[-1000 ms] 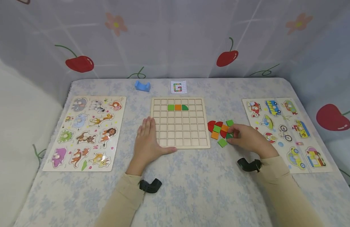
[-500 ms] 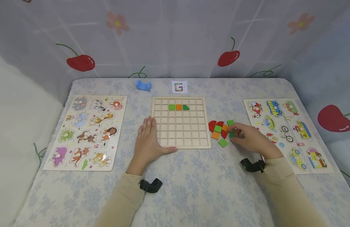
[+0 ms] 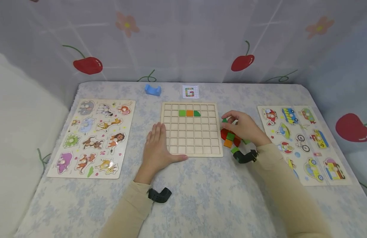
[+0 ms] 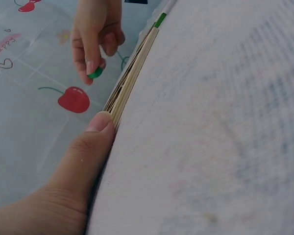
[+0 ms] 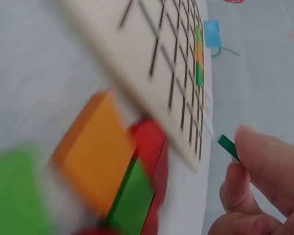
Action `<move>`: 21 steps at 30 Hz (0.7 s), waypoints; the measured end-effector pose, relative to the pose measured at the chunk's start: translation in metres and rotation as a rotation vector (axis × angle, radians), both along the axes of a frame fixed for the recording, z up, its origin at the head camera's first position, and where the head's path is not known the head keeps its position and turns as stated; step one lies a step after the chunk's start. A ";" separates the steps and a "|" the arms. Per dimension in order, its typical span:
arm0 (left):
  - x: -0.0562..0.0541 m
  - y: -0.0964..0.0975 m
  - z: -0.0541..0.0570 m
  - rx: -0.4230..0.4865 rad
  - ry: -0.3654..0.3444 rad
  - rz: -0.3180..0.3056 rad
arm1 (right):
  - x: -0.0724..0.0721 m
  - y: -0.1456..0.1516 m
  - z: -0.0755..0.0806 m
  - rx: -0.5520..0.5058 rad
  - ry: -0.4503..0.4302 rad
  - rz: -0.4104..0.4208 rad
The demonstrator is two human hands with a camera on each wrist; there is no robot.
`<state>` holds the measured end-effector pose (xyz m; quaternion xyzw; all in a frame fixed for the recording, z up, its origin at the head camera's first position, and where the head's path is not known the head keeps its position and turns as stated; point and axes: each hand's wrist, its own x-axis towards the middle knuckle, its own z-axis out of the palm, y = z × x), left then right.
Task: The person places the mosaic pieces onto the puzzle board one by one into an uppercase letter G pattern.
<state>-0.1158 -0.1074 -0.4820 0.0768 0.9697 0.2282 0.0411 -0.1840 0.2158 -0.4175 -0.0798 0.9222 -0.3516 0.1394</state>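
My right hand (image 3: pixel 245 128) pinches a dark green tile (image 5: pixel 229 147) between thumb and fingers, raised over the right of the wooden grid board (image 3: pixel 198 143). Straight fingers of my left hand (image 3: pixel 157 150) lie along the board's left edge, its thumb at the near edge. In one row of the board sit a light green square (image 3: pixel 182 113), an orange square (image 3: pixel 189 113) and a dark green quarter circle (image 3: pixel 196 113). Beneath my right hand is a loose pile with red pieces (image 3: pixel 224 134), an orange square (image 3: pixel 227 143) and green squares (image 3: pixel 230 136), partly hidden by hand and wrist camera.
An animal puzzle board (image 3: pixel 91 155) lies at the left, a vehicle puzzle board (image 3: pixel 306 165) at the right, partly under the right forearm. Behind the grid board are a small pattern card (image 3: pixel 190 92) and a blue holder (image 3: pixel 152 90). A printed curtain (image 3: pixel 183 39) hangs behind.
My right hand has picked up the dark green tile from the pile's right side and carried it up and left toward the grid board. My left hand stays at the board's edge.
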 end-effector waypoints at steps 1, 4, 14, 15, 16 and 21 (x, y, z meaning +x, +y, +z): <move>0.000 0.000 0.000 -0.002 -0.001 0.000 | -0.005 -0.007 0.000 -0.014 -0.004 0.003; 0.000 0.000 0.000 -0.006 0.000 0.001 | -0.019 -0.031 0.001 -0.043 -0.026 0.007; -0.001 0.000 -0.001 -0.023 0.018 0.000 | -0.050 -0.106 -0.006 -0.131 -0.005 0.037; -0.001 0.000 -0.001 -0.024 0.020 0.000 | -0.052 -0.112 -0.007 -0.137 0.007 0.041; -0.002 0.000 -0.002 -0.027 0.022 -0.002 | -0.054 -0.118 -0.009 -0.145 0.017 0.043; -0.001 -0.001 -0.003 -0.034 0.027 -0.004 | -0.061 -0.144 -0.013 -0.151 0.043 0.055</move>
